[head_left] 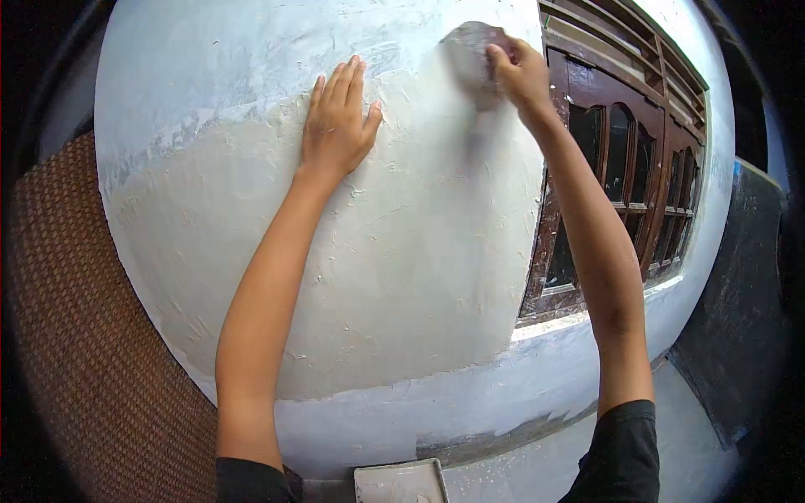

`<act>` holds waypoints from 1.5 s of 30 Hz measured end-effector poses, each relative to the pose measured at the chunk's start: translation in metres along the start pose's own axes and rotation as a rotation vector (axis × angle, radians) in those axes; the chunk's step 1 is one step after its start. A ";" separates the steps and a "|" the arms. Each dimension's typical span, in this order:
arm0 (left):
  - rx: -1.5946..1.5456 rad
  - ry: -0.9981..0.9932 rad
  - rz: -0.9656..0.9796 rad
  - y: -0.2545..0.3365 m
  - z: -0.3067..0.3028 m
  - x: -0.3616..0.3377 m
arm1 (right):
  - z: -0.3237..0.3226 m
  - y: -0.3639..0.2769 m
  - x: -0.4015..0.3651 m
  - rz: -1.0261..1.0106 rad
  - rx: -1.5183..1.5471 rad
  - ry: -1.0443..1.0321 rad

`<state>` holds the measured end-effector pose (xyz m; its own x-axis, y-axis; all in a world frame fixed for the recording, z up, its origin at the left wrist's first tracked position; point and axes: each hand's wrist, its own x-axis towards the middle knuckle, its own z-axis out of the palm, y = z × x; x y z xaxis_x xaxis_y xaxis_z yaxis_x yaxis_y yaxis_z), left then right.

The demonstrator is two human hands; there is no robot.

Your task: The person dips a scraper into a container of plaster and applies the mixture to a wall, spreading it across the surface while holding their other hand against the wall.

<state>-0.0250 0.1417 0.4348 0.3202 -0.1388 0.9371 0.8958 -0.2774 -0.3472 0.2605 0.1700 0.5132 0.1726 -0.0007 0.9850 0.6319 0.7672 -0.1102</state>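
My left hand (340,126) rests flat against the wall (402,243), fingers stretched upward and thumb out to the side. Up and to the right, beside the window frame, my right hand (521,77) grips a grey, rounded, flat-looking piece (470,63). That piece is against the wall and smeared by motion, so its exact kind cannot be made out. A broad beige-grey coat with small raised ridges and flecks covers the middle of the wall, with bluish-white surface above and below it.
Close to my right forearm is a brown wooden window (616,159) with small panes and slats above. A tray (401,469) holding whitish paste sits on the floor below. Woven brown matting (92,335) borders the left side; a dark panel (734,293) leans at right.
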 end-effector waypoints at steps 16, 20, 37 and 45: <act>0.010 0.005 -0.023 0.007 0.001 -0.002 | -0.017 0.007 -0.012 0.113 -0.002 0.148; 0.023 0.011 -0.030 0.009 0.004 -0.002 | -0.035 0.013 -0.010 0.252 0.187 0.354; 0.017 0.037 -0.054 0.011 0.010 -0.004 | -0.019 0.008 -0.041 -0.016 0.154 0.001; -0.004 0.015 -0.072 0.013 0.008 -0.006 | -0.052 0.026 -0.024 0.102 0.045 0.287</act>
<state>-0.0127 0.1465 0.4251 0.2503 -0.1325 0.9591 0.9152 -0.2907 -0.2790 0.3117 0.1566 0.4801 0.4441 -0.0981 0.8906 0.5672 0.8002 -0.1947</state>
